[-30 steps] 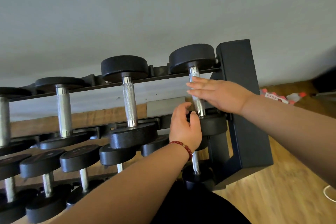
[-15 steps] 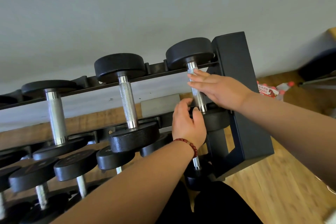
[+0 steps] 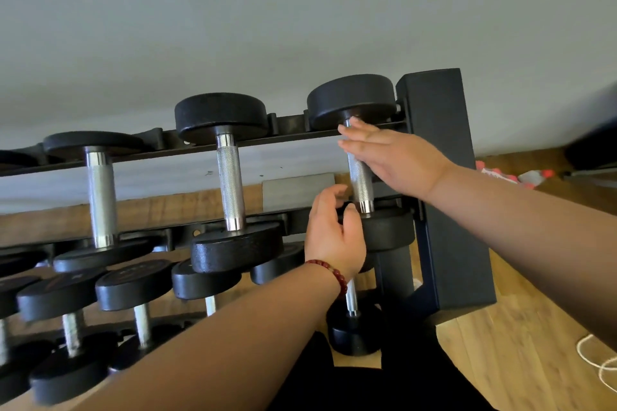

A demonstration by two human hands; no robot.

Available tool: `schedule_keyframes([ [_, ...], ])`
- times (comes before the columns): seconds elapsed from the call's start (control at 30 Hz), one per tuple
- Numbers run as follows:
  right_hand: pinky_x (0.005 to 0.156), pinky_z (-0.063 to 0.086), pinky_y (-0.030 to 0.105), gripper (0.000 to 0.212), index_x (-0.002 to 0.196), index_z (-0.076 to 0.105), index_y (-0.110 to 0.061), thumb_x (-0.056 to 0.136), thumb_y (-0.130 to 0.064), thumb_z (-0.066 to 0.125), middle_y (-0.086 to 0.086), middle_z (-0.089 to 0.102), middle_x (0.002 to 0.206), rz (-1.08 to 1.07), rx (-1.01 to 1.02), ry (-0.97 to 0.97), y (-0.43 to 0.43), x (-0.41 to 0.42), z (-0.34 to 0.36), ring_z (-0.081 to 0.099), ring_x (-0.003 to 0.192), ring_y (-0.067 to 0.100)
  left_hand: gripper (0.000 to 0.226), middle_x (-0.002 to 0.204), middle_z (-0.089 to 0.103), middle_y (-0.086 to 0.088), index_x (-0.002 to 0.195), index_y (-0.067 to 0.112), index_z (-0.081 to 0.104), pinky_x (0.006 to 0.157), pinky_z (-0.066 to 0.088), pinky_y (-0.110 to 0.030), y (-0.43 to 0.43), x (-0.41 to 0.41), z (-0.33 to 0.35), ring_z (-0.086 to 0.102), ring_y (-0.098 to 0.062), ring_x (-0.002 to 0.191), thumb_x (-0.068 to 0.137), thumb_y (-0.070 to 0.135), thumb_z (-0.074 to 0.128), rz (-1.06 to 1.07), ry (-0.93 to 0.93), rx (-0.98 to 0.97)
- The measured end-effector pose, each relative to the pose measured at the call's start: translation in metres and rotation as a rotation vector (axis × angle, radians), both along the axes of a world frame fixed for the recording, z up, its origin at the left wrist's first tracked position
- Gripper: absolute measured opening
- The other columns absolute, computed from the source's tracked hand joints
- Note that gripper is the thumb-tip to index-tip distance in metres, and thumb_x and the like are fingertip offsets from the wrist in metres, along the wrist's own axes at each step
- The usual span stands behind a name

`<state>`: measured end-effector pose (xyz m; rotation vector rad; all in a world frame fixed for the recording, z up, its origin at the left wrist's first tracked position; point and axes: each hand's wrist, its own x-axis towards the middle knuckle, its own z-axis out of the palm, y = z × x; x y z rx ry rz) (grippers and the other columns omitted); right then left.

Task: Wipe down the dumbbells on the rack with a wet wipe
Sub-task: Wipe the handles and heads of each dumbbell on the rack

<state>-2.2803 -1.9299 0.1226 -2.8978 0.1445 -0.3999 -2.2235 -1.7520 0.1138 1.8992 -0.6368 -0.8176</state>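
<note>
A: A plain grey wall (image 3: 300, 27) is filling the upper half of the view, and a wooden plank floor (image 3: 500, 360) is showing at the lower right. You are standing close to the black metal rack (image 3: 444, 177), at its right end.

B: Yes, and the dumbbell with round black heads and a knurled silver handle (image 3: 360, 183) is lying in the last place of the top row, just beside the end panel of the rack. Your right hand (image 3: 397, 157) is lying across the upper part of this handle, with the fingers straight and close together, touching the steel.

A: Your left hand (image 3: 334, 237), the one wearing the dark red bead bracelet (image 3: 329, 270), is sitting lower, next to the near head of the same dumbbell. Its fingers are curling, the thumb tip is reaching toward the bottom of the handle, but I cannot tell if you are really gripping something.

B: The next dumbbell of the same kind (image 3: 230, 183) is resting to the left, apart from both hands. Smaller black dumbbells (image 3: 133, 284) are sitting in the lower row, under your left forearm. A white cord (image 3: 597, 357) is lying on the floor at the right edge.
</note>
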Motion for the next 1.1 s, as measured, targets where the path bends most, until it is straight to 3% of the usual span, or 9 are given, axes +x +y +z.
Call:
schedule_keyframes([
  [0.17, 0.109, 0.034, 0.033, 0.06, 0.135, 0.054, -0.004, 0.08, 0.014, 0.068, 0.012, 0.046, 0.145, 0.019, 0.112, -0.012, 0.003, -0.014, -0.019, 0.033, 0.138, 0.018, 0.032, 0.121, 0.054, 0.006, 0.131, 0.025, 0.049, 0.098, 0.046, -0.029, -0.002, -0.004, 0.0, 0.052, -0.004, 0.109, 0.099, 0.019, 0.044, 0.064, 0.011, 0.021],
  [0.27, 0.113, 0.029, 0.034, 0.061, 0.136, 0.054, -0.007, 0.08, 0.012, 0.068, 0.008, 0.045, 0.146, 0.205, 0.13, 0.022, -0.004, -0.03, -0.021, 0.032, 0.14, 0.018, 0.031, 0.122, 0.054, 0.006, 0.129, 0.023, 0.052, 0.102, 0.046, -0.037, -0.005, -0.007, 0.004, 0.052, -0.009, 0.112, 0.1, 0.021, 0.043, 0.126, 0.002, 0.037],
  [0.37, 0.106, 0.04, 0.046, 0.056, 0.13, 0.059, -0.005, 0.077, 0.008, 0.072, 0.013, 0.055, 0.138, 0.413, -0.048, 0.037, -0.028, -0.014, -0.009, 0.047, 0.132, 0.029, 0.027, 0.118, 0.055, 0.01, 0.121, 0.026, 0.056, 0.103, 0.045, -0.042, -0.009, -0.013, 0.008, 0.052, -0.01, 0.112, 0.1, 0.026, 0.039, 0.248, 0.031, 0.039],
  [0.5, 0.099, 0.048, 0.053, 0.042, 0.126, 0.062, -0.001, 0.084, -0.001, 0.054, 0.017, 0.059, 0.133, 0.292, -0.113, -0.031, -0.043, 0.012, -0.006, 0.055, 0.125, 0.034, 0.029, 0.116, 0.056, 0.01, 0.121, 0.022, 0.059, 0.106, 0.039, -0.029, -0.013, -0.022, 0.017, 0.051, -0.001, 0.107, 0.104, 0.025, 0.036, 0.41, 0.095, 0.071],
  [0.57, 0.102, 0.045, 0.054, 0.045, 0.125, 0.062, 0.0, 0.08, 0.005, 0.061, 0.018, 0.059, 0.133, 0.276, -0.045, -0.038, -0.032, 0.003, -0.016, 0.054, 0.126, 0.035, 0.034, 0.116, 0.056, 0.011, 0.126, 0.017, 0.058, 0.1, 0.037, -0.019, -0.019, -0.03, 0.024, 0.05, 0.003, 0.106, 0.104, 0.027, 0.034, 0.465, 0.078, 0.081],
  [0.63, 0.107, 0.035, 0.052, 0.047, 0.126, 0.062, -0.002, 0.08, 0.006, 0.066, 0.016, 0.058, 0.134, 0.413, -0.007, -0.021, -0.025, -0.012, -0.022, 0.052, 0.128, 0.033, 0.04, 0.125, 0.057, 0.007, 0.132, 0.016, 0.056, 0.105, 0.035, -0.025, -0.026, -0.036, 0.027, 0.049, -0.005, 0.118, 0.105, 0.03, 0.031, 0.508, 0.07, 0.093],
  [0.73, 0.108, 0.036, 0.045, 0.043, 0.128, 0.061, -0.007, 0.088, -0.009, 0.045, 0.011, 0.059, 0.135, 0.57, -0.092, -0.008, -0.045, -0.006, -0.013, 0.053, 0.128, 0.028, 0.039, 0.118, 0.059, 0.004, 0.123, 0.014, 0.06, 0.102, 0.036, -0.028, -0.035, -0.045, 0.028, 0.051, -0.008, 0.112, 0.105, 0.03, 0.03, 0.594, -0.018, 0.126],
  [0.83, 0.103, 0.043, 0.046, 0.046, 0.125, 0.063, -0.003, 0.088, -0.01, 0.037, 0.014, 0.06, 0.132, 0.396, -0.126, -0.031, -0.052, 0.011, -0.008, 0.055, 0.125, 0.03, 0.037, 0.106, 0.059, 0.006, 0.115, 0.014, 0.063, 0.085, 0.035, -0.021, -0.037, -0.048, 0.028, 0.049, 0.0, 0.091, 0.105, 0.029, 0.031, 0.627, -0.075, 0.15],
  [1.1, 0.111, 0.032, 0.037, 0.042, 0.125, 0.063, -0.001, 0.089, -0.005, 0.041, 0.016, 0.061, 0.131, 0.573, -0.141, -0.06, -0.054, 0.009, -0.01, 0.056, 0.124, 0.031, 0.037, 0.12, 0.062, 0.003, 0.12, 0.017, 0.063, 0.102, 0.037, -0.027, -0.037, -0.047, 0.021, 0.052, -0.01, 0.116, 0.105, 0.026, 0.03, 0.663, -0.05, 0.18],
])
